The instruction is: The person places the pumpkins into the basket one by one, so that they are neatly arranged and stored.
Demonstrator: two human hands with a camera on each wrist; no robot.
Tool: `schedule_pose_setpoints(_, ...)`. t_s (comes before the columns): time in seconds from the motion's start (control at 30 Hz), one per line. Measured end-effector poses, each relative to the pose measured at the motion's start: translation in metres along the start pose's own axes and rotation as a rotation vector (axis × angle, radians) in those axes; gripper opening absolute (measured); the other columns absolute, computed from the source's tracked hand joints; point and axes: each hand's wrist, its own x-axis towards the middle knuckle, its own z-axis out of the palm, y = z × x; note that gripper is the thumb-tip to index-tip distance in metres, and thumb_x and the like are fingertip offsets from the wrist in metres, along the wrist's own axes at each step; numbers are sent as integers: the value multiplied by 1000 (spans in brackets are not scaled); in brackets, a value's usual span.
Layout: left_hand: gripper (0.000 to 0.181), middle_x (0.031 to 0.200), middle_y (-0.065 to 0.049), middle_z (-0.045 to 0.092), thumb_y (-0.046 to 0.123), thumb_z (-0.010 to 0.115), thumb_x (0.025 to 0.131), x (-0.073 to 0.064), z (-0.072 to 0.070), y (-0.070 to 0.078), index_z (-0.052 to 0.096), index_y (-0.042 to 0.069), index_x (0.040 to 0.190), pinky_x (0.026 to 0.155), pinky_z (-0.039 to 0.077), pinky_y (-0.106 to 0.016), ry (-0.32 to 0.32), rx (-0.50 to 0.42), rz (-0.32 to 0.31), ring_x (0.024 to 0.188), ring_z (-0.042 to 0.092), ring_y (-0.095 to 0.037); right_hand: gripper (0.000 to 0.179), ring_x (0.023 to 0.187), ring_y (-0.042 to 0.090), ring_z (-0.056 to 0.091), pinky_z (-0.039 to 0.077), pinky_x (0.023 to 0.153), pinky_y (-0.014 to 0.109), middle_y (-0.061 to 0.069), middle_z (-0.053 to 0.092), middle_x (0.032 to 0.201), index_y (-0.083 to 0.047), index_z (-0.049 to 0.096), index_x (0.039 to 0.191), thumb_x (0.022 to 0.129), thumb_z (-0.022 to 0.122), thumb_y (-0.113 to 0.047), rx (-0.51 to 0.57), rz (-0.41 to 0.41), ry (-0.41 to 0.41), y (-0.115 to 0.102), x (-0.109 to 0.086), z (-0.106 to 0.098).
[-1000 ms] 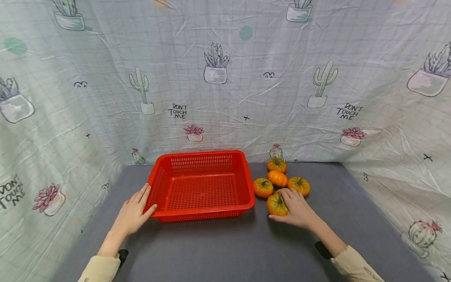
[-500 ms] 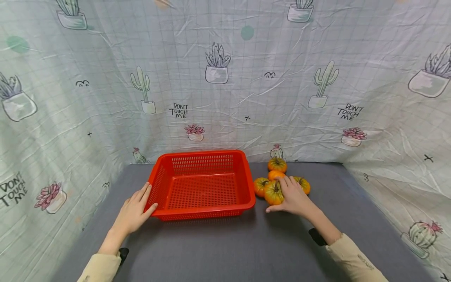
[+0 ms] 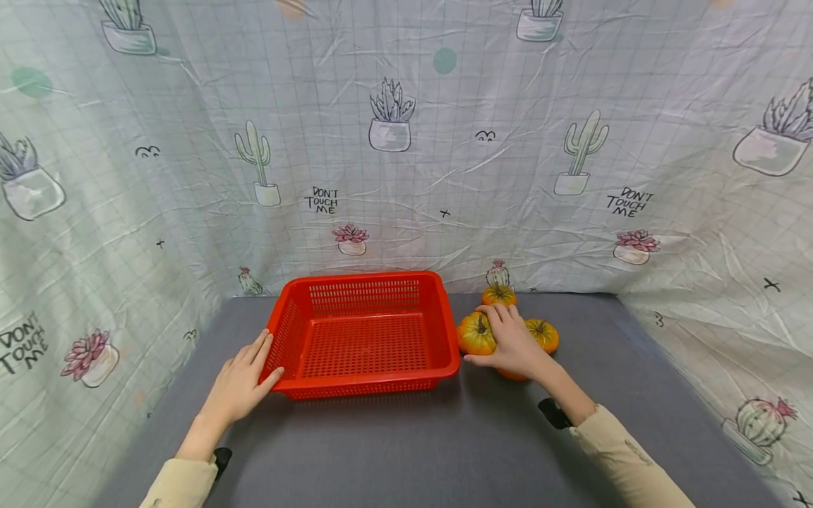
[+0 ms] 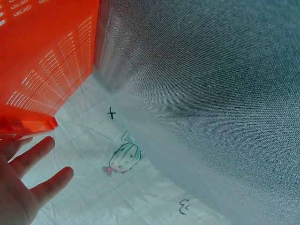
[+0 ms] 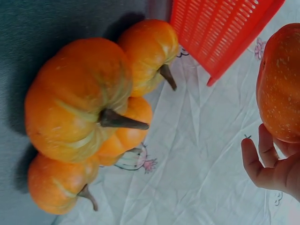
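My right hand (image 3: 513,343) grips an orange-and-green pumpkin (image 3: 476,334), thumb on its near side and fingers over its top. It is raised beside the red basket's right wall and hides the pumpkin behind it. In the right wrist view the held pumpkin (image 5: 282,86) shows at the right edge, apart from the clustered ones. My left hand (image 3: 238,381) rests on the left rim of the red plastic basket (image 3: 368,382), fingers spread and fairly straight. The left wrist view has these fingers (image 4: 54,185) beside the basket's rim (image 4: 30,126). Nothing lies inside the basket.
Several pumpkins stand on the grey table (image 3: 381,451) to the basket's right: one at the back (image 3: 499,295), one at the right (image 3: 543,334), and a large one (image 5: 75,98) clear in the right wrist view. A printed cloth (image 3: 394,183) hangs behind and at both sides.
My right hand has lifted the front pumpkin and carried it left and away from me, toward the basket. Another pumpkin now shows below the hand. The left hand and basket stay put.
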Motion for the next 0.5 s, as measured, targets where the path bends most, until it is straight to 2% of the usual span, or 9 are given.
schedule_pose_setpoints(0.27,68,144,-17,29,38,51,86,1,0,1,28,2,139,86,34,-59,-8,6,-2,120,37,-34,82,102,25,39,36,83,46,12,44,109,-10,43,126,63,73,-52,60,10,-37,-8,11,0)
schedule_pose_setpoints(0.5,68,143,-17,30,38,50,86,-1,0,0,29,1,139,84,35,-57,-9,11,-5,118,37,-34,81,98,27,40,42,76,41,13,44,108,-12,43,129,64,72,-52,50,-18,-5,-13,23,8)
